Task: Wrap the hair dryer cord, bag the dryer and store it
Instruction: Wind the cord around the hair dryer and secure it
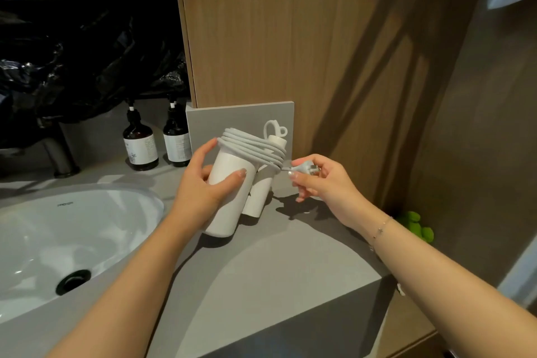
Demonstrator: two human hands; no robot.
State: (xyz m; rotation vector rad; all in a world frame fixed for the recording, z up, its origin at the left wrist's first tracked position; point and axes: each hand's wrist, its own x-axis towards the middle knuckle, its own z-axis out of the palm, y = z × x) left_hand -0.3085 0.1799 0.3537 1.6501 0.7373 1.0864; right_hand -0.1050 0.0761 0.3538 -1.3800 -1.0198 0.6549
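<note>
A white hair dryer is held above the grey counter, its barrel tilted toward me. My left hand grips the barrel from the left. The grey cord lies in several turns around the top of the barrel and the handle. My right hand pinches the white plug at the cord's end, just right of the dryer. A white hanging loop sticks up from the handle's end. No bag for the dryer is in view.
A white sink with a dark drain sits at the left. Two brown pump bottles stand behind it by a metal tap. A wooden cabinet wall rises behind. Something green lies beside the counter's right edge.
</note>
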